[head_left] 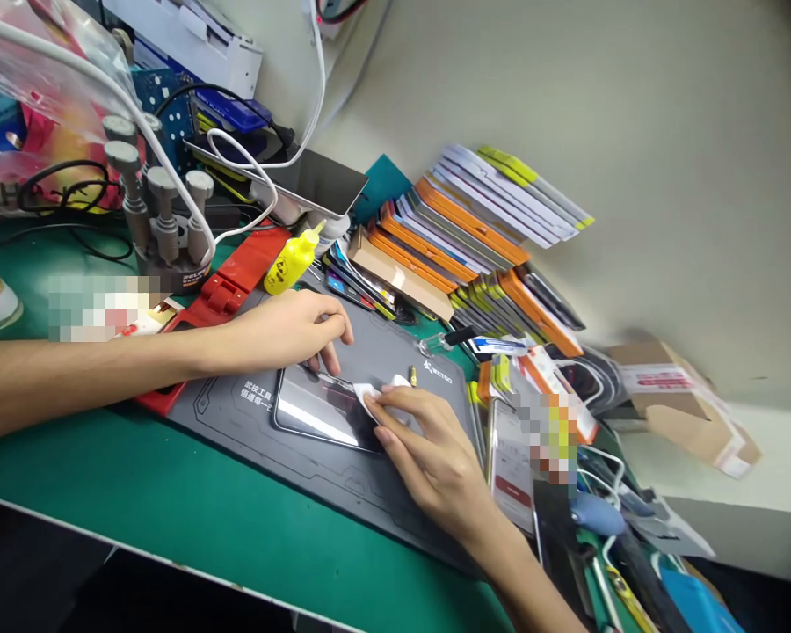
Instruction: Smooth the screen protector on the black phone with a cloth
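Note:
A smartphone point(320, 409) lies screen up on a dark grey work mat point(237, 440), with bright reflections across its glass. My right hand point(435, 448) pinches a folded white wipe point(366, 397) against the phone's right part. From the left, my left hand point(296, 330) reaches over the phone; its fingers are loosely bent and apart, nothing shows in them, and the tips come down at the far edge of the screen. A small brass-coloured piece point(413, 376) stands on the mat beyond my right hand.
Behind the mat are a yellow bottle point(293, 259), a red folding holder point(237, 272) and a round tool stand point(177, 264). Stacked phone-part boxes point(461, 237) line the wall. Another lit phone point(511, 466) and cluttered tools lie at the right. A white cable point(105, 83) crosses the upper left.

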`<state>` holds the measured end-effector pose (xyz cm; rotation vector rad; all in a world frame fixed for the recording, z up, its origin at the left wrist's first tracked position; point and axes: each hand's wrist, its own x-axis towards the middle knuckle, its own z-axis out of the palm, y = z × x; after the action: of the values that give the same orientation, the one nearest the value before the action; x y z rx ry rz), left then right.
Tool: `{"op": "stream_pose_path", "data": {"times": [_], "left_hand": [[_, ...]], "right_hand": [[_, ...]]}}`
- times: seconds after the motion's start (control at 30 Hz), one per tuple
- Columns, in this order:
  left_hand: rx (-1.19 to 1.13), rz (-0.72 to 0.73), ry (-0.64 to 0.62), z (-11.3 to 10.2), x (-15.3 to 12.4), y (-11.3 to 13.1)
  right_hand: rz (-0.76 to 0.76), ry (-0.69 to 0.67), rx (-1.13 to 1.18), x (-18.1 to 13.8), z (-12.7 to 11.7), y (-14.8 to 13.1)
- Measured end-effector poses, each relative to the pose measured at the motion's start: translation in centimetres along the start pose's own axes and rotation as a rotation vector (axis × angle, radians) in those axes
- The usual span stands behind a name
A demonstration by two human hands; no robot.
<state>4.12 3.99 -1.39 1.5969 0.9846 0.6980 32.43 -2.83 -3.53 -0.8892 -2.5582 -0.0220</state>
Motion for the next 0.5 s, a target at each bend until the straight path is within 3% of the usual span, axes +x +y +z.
{"op": "stream_pose_path", "data": {"times": [0.17, 0.33, 0.5], "left_hand": [[-0.018, -0.008, 0.029, 0.0, 0.2, 0.1], [-0.021, -0.008, 0.006, 0.1, -0.1, 0.3], [0.004, -0.004, 0.067, 0.0, 0.0, 0.1]], "right_hand": [[-0.035, -0.053, 0.06, 2.2, 0.6, -0.1], [-0.023, -0.034, 0.021, 0.8, -0.2, 1.0], [-0.041, -0.038, 0.035, 2.5, 0.8, -0.5]]}}
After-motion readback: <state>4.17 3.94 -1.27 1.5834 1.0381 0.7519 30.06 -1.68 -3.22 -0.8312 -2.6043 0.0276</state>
